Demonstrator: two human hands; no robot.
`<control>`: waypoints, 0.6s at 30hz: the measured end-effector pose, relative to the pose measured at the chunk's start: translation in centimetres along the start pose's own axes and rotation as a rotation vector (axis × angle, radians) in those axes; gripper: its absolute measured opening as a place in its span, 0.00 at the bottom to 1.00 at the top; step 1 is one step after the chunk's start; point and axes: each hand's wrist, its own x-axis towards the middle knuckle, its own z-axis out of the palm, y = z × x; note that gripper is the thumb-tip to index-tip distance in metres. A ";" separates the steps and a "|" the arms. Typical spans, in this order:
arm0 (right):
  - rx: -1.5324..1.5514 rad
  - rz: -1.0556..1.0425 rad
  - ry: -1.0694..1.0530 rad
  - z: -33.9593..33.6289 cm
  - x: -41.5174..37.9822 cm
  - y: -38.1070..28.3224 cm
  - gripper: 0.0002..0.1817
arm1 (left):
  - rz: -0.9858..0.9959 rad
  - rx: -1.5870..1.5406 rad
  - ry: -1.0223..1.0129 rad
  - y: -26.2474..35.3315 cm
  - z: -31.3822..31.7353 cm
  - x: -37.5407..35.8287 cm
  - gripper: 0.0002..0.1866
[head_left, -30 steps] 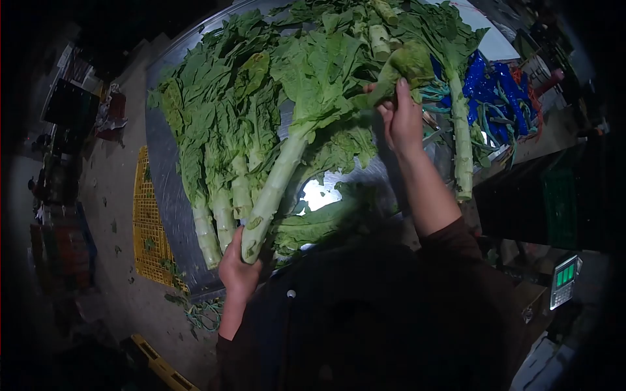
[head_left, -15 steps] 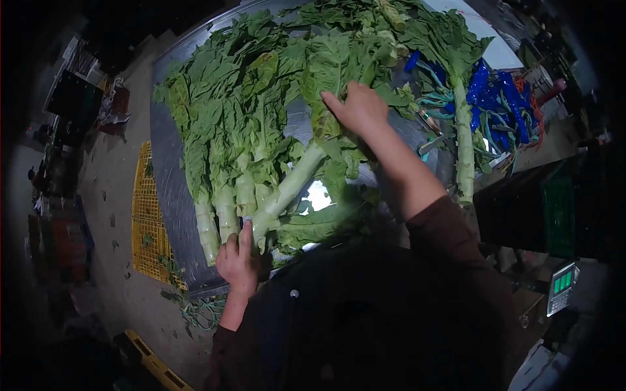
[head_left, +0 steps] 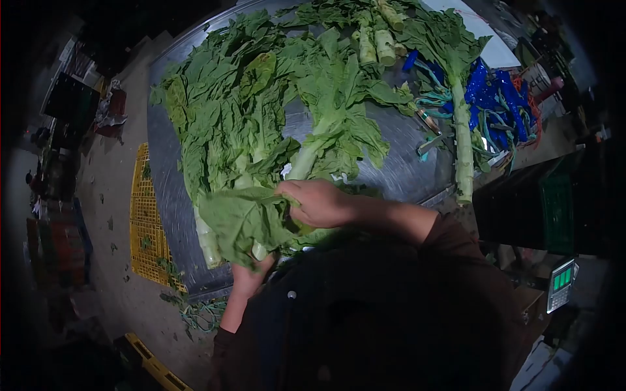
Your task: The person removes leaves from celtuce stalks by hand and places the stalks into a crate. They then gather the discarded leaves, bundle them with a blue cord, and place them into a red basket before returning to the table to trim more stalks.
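Observation:
My right hand [head_left: 318, 203] is closed on a pulled-down celtuce leaf [head_left: 241, 221], large and green, which hangs over the lower stems. Beneath it, my left hand [head_left: 250, 277] grips the butt end of a celtuce stalk [head_left: 303, 163]; the leaf hides most of its fingers. That stalk lies slanted, its leafy top pointing away from me. To its left, several celtuce stalks [head_left: 207, 244] lie side by side with their pale butts toward me. Loose leaves partly show under my right wrist.
All this lies on a scratched metal table [head_left: 411, 166]. A single celtuce [head_left: 463, 143] rests at the right edge beside a knife [head_left: 432, 142], blue bundles [head_left: 499, 98] and green ties. More cut stems [head_left: 385, 49] lie at the back. A scale display [head_left: 562, 279] stands right; a yellow pallet [head_left: 147, 221] left.
My right hand has come down from the leafy top toward my left hand, bringing a leaf with it. The slanted stalk's foliage has spread, and the cut stems behind are now uncovered.

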 end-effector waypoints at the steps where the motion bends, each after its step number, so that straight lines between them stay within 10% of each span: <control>1: -0.016 -0.195 0.076 -0.5 -0.5 -0.1 0.19 | -0.001 0.000 0.003 -0.2 -0.1 0.0 0.30; 11: -0.062 0.617 0.718 -14.2 0.6 12.1 0.24 | 0.176 0.313 0.289 0.6 -0.9 -0.1 0.29; 18: -0.075 0.662 0.760 -12.6 0.4 13.7 0.27 | 0.243 0.440 0.298 0.9 -1.8 -1.1 0.31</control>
